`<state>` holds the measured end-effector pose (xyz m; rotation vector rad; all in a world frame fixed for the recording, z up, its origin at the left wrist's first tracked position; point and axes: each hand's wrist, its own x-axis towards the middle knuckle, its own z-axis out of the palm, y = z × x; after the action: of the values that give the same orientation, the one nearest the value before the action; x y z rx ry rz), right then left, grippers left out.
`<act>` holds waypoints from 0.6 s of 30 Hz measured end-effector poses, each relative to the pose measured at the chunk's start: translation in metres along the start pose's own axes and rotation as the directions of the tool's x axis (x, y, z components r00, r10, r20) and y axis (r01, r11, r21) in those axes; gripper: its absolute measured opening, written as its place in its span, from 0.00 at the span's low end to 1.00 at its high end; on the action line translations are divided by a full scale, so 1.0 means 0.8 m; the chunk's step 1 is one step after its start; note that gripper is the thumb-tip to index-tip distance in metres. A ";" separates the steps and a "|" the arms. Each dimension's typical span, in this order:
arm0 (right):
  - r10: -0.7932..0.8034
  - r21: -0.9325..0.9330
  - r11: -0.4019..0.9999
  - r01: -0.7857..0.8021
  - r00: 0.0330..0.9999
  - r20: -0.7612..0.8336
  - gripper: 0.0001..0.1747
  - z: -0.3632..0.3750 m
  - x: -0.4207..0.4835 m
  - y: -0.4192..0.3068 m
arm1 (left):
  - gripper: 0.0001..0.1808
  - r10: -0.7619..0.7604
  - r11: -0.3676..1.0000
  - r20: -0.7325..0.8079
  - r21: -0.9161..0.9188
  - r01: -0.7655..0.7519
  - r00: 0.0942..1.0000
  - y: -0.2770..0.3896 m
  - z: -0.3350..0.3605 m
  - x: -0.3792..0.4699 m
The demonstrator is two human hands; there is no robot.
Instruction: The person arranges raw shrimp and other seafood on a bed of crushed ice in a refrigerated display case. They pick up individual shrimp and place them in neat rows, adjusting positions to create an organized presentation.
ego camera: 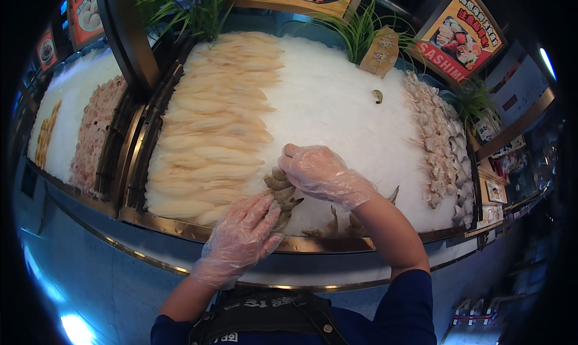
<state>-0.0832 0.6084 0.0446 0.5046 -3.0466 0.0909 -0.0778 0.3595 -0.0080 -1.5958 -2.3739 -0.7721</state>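
Observation:
Both of my hands wear clear plastic gloves over a display bed of crushed ice [334, 115]. Bent at the wrist, my right hand [318, 171] has its fingertips pinched on a grey-brown shrimp [276, 181] at the far end of a short overlapping row. My left hand [244, 234] lies palm down at the near end of that row, fingers extended and thumb apart, its fingertips touching or just beside the shrimp. More whole shrimp [323, 230] lie on the ice by the front edge, some partly hidden by my right forearm. One lone shrimp [378, 96] rests farther back.
Pale, elongated seafood pieces [216, 119] overlap in a long band on the left. Pinkish-white seafood [435, 146] lines the right side. A metal rim [325, 245] borders the front. Dark bamboo poles [146, 155], a metal post [124, 38], green plants [361, 33] and signs [463, 33] surround the bed.

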 end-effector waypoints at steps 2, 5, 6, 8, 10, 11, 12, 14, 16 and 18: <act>0.000 0.017 1.000 0.001 0.999 -0.051 0.08 0.001 -0.004 0.002 | 0.30 -0.002 1.000 0.007 0.004 0.002 1.000 0.002 -0.001 0.001; 0.042 0.083 0.996 -0.025 0.977 -0.208 0.07 -0.029 -0.034 -0.003 | 0.30 -0.029 1.000 0.004 0.007 0.029 1.000 0.000 0.001 -0.003; 0.085 0.094 0.993 -0.066 0.973 -0.215 0.07 -0.041 -0.053 -0.003 | 0.30 -0.023 1.000 0.003 0.000 0.023 1.000 0.001 0.004 -0.002; 0.168 0.116 0.982 -0.149 0.969 -0.183 0.08 -0.059 -0.090 -0.001 | 0.29 -0.024 1.000 0.013 0.007 0.024 1.000 -0.001 0.004 -0.003; 0.218 0.068 0.974 -0.214 0.975 -0.045 0.09 -0.067 -0.132 0.001 | 0.28 -0.022 1.000 0.019 0.011 0.022 1.000 0.001 0.000 -0.001; 0.241 0.043 0.969 -0.242 0.970 0.025 0.09 -0.068 -0.149 0.001 | 0.28 -0.026 1.000 0.016 0.007 0.026 1.000 0.000 0.002 0.000; 0.247 0.022 0.968 -0.248 0.968 0.054 0.10 -0.065 -0.165 -0.001 | 0.28 -0.032 0.999 0.016 0.008 0.032 0.999 0.001 0.002 -0.002; 0.241 0.014 0.970 -0.244 0.965 0.108 0.07 -0.063 -0.185 -0.006 | 0.28 -0.046 0.999 0.010 0.001 0.046 0.999 0.002 0.002 -0.002; 0.234 -0.002 0.972 -0.235 0.965 0.117 0.05 -0.048 -0.200 -0.006 | 0.29 -0.054 0.998 0.004 -0.010 0.054 0.999 0.004 0.002 0.000; 0.239 -0.036 0.971 -0.237 0.966 0.093 0.05 -0.029 -0.203 -0.003 | 0.29 -0.045 0.999 0.000 -0.007 0.045 0.999 0.003 0.003 -0.001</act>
<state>0.0718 0.6598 0.0578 0.1420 -3.1847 0.0392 -0.0752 0.3608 -0.0092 -1.5501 -2.4172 -0.7900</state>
